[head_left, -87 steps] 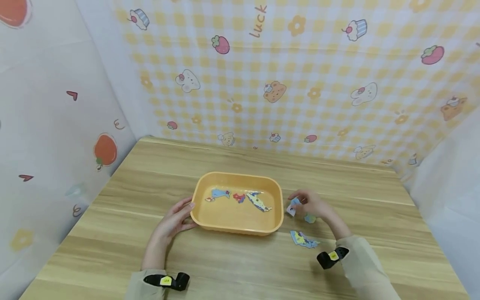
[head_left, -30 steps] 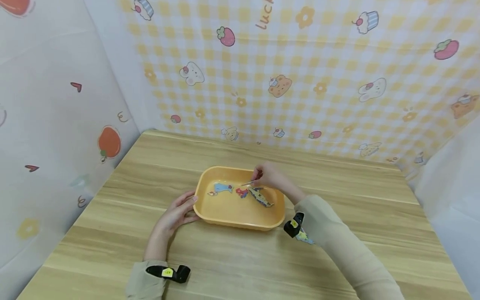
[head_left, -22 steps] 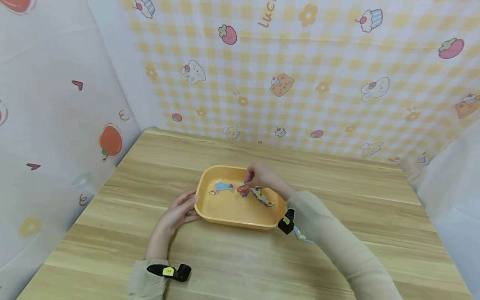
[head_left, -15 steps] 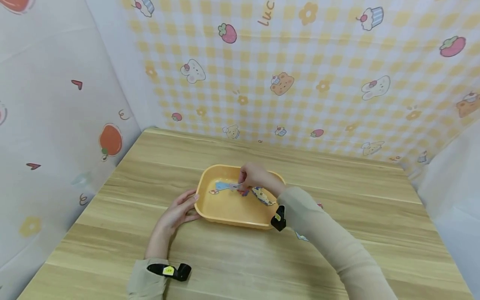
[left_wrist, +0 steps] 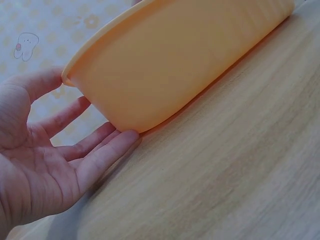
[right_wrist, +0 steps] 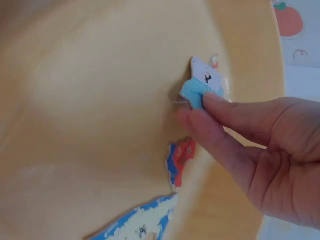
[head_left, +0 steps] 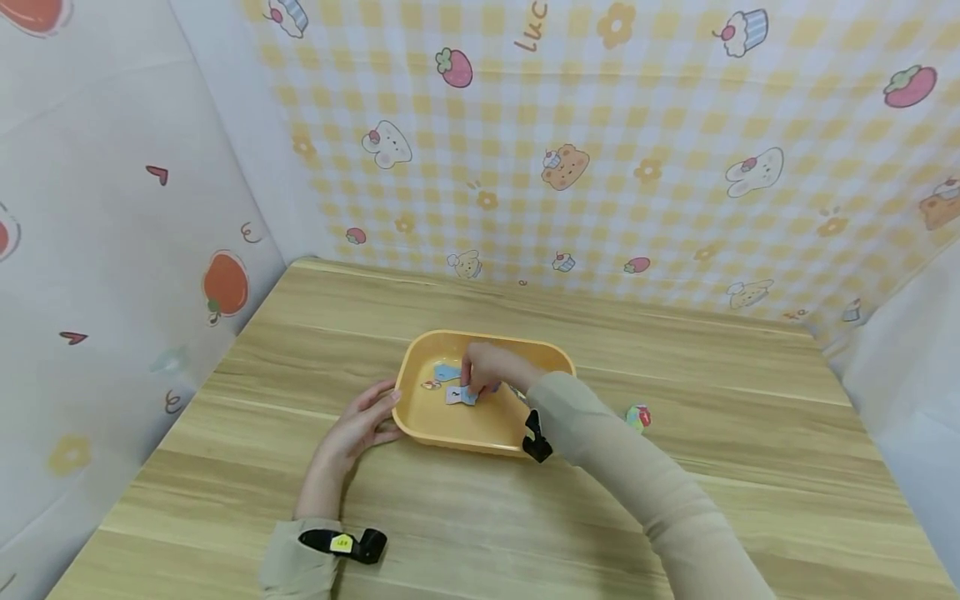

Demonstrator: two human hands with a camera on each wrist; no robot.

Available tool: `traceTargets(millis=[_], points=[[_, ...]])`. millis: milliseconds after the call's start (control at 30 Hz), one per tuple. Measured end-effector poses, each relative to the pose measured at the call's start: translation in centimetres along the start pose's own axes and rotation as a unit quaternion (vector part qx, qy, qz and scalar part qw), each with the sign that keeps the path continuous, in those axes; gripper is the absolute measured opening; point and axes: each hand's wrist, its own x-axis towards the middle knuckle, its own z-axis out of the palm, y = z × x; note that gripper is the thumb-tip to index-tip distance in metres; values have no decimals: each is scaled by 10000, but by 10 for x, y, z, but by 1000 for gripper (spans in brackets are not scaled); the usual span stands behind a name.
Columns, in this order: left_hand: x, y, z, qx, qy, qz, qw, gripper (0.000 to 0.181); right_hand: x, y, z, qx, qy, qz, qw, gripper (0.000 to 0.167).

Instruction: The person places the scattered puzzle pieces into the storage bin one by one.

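A shallow yellow plastic tray [head_left: 431, 421] sits on the table. My left hand [head_left: 362, 423] grips its left end, thumb on the rim and fingertips low against the wall in the left wrist view. Inside the tray, my right hand [head_left: 489, 367] pinches a pale lilac and light-blue puzzle piece [right_wrist: 206, 75] between thumb and finger, just over the tray floor. Flat in the tray lie a red and blue piece [right_wrist: 182, 157], a long cream and blue piece [right_wrist: 140, 222], a light-blue piece [head_left: 445, 372] and a small piece [head_left: 431, 385]. The right hand partly hides some of these.
Right of the tray, a green and red piece [head_left: 639, 417] lies on the wooden table [head_left: 450, 533], close by the right sleeve [head_left: 637, 475]. A patterned cloth [head_left: 480, 167] hangs behind the table, with white cloth at both sides.
My right hand has carried the lilac and blue piece from the table right of the tray into it, then leftward and down. The left hand stays at the tray's left end.
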Motion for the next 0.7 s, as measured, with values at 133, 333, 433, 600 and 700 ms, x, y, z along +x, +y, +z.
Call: traceTargets(millis=[133,333,433,600,700], points=[[0,-2,0,21,-68,27,10000,59,2,-2,4,-13,70,157,9999,8],[0,-3,1,24,-82,19,10000,59,-2,-1,4,-289,270,37,9992,9],[1,-3,2,3,-63,5,10000,59,-7,1,0,-29,309,-29,9995,8],[0,-1,0,29,-77,13,10000,60,-15,8,-11,-28,458,-471,9978,12],[0,-1,-1,45,-100,4,9999,60,-21,13,-19,-66,609,-656,9960,18]])
